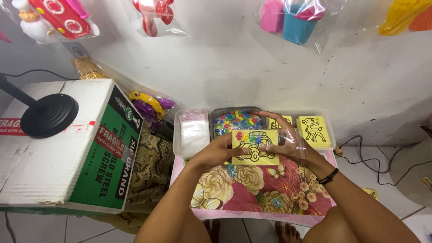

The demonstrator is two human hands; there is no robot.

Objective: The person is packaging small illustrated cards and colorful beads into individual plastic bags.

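A: Hands over a floral tray (252, 198). Where is the yellow car card (254, 147)?

B: Pinched in the left hand (219, 152); the right hand (288, 139) grips what looks like a clear bag around it. Hold the mouth wide, card level.

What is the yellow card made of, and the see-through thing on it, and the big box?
The yellow card looks like stiff matte paper or thin foam; it stays flat between the left hand and right hand. The bag seems thin clear plastic: glossy, crinkled, skin showing through. The box looks like corrugated cardboard, with ribbed lines on its white top.
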